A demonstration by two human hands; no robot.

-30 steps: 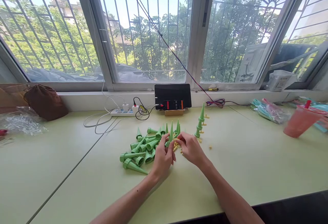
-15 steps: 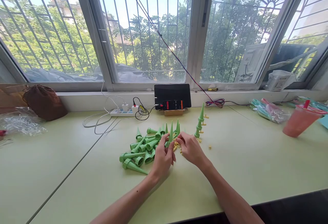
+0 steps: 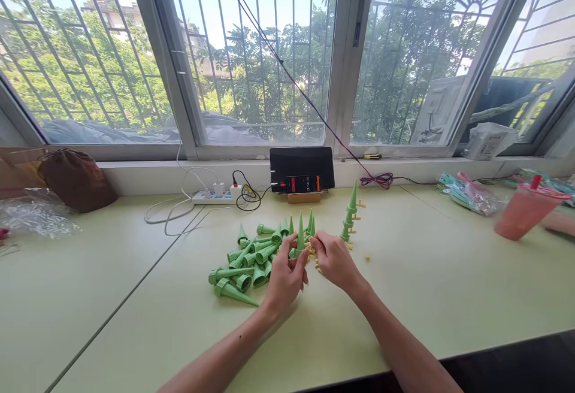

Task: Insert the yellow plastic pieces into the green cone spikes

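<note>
Between the fingers of my left hand (image 3: 286, 273) stands a green spike (image 3: 300, 231), point up. My right hand (image 3: 331, 258) is closed in a pinch just right of that spike; what its fingertips hold is too small to make out. Several green spikes with wide ribbed caps (image 3: 245, 258) lie in a heap left of my hands. Small yellow pieces (image 3: 309, 248) lie partly hidden between and behind my hands. Behind my right hand rises a stack of green spikes (image 3: 349, 213) with yellow pieces sticking out to its right.
A phone (image 3: 304, 184) leans on a black tablet (image 3: 323, 162) by the window. A power strip (image 3: 215, 197) with cables is at the back left. Farther left is a brown pouch (image 3: 78, 180). A pink cup (image 3: 525, 213) and plastic bags (image 3: 471, 192) are on the right. Part of another person's arm (image 3: 559, 221) shows behind the cup.
A person's arm has come into view at the right edge behind the cup. My hands have barely moved, the green spike still in my left fingers.
</note>
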